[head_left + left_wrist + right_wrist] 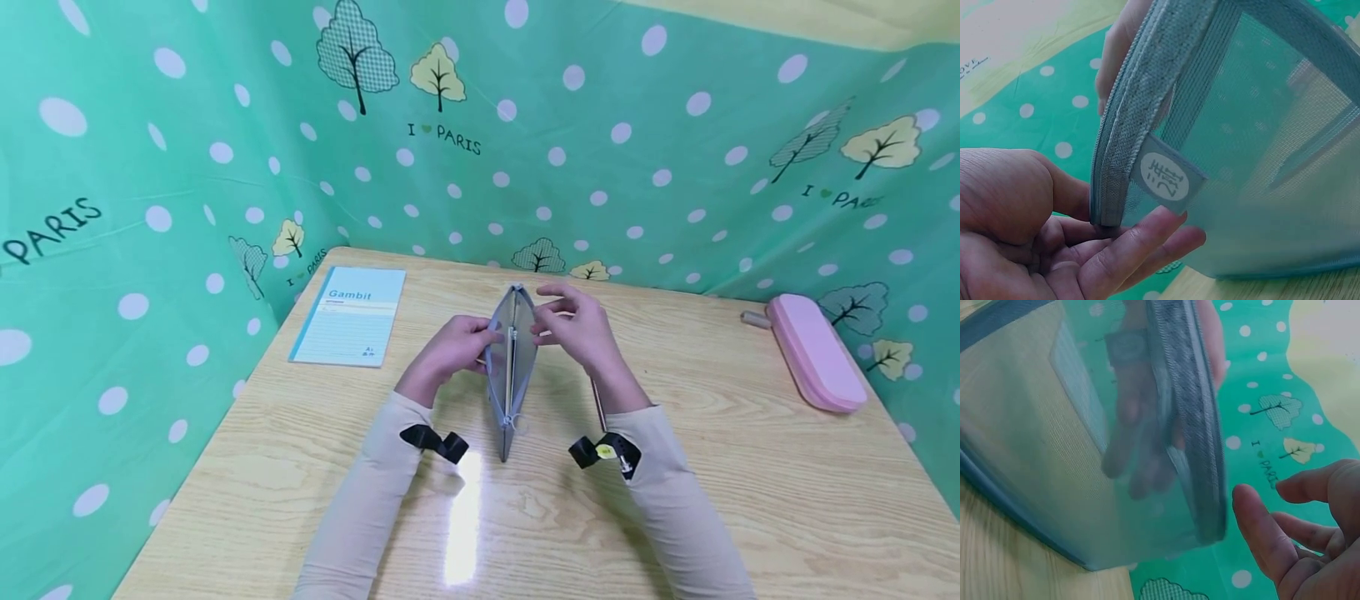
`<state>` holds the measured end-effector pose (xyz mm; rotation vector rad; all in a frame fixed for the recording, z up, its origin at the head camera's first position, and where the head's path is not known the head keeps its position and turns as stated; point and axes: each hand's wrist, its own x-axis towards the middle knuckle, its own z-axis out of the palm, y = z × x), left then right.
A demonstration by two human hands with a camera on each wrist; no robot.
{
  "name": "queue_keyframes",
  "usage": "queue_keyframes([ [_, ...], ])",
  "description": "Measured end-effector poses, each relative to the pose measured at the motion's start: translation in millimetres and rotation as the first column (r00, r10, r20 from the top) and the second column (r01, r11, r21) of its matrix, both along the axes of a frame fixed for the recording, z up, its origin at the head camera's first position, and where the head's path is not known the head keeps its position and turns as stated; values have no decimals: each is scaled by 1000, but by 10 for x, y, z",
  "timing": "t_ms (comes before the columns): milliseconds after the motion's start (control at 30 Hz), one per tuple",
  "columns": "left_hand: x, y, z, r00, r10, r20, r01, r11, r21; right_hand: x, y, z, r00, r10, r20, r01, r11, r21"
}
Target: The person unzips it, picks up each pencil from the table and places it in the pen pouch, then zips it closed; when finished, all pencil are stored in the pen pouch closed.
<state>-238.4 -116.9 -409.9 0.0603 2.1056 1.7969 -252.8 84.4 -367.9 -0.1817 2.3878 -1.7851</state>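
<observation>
A grey-blue mesh zipper pouch (527, 360) stands on edge at the middle of the table, its zipped mouth up and spread open. At its left side my left hand (463, 343) grips the rim between thumb and fingers. Close by that grip, the left wrist view shows a small cloth label (1165, 178) with a white oval. My right hand (576, 323) is raised at the pouch's far right side. In the right wrist view its fingers are spread beside the zipper edge, with a gap from it and nothing between them.
A light-blue notebook (348, 317) lies at the back left. The pink pencil case (817, 354) sits at the right, with a small grey-brown block (755, 319) beside it. Beside my right wrist lies a thin dark stick (597, 404). A green dotted curtain (465, 208) borders the table.
</observation>
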Motion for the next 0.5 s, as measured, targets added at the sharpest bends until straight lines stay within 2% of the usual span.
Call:
queue_keyframes([
  [267,13,9,-1,1000,0,5,0,1000,7,-43,394,22,996,38,79,-43,997,61],
  [400,16,9,6,1000,-1,2,1,1000,9,-100,632,-51,988,66,141,-76,995,66],
  [500,16,13,9,1000,-2,1,2,1000,10,-136,811,-162,971,105,214,-117,992,41],
])
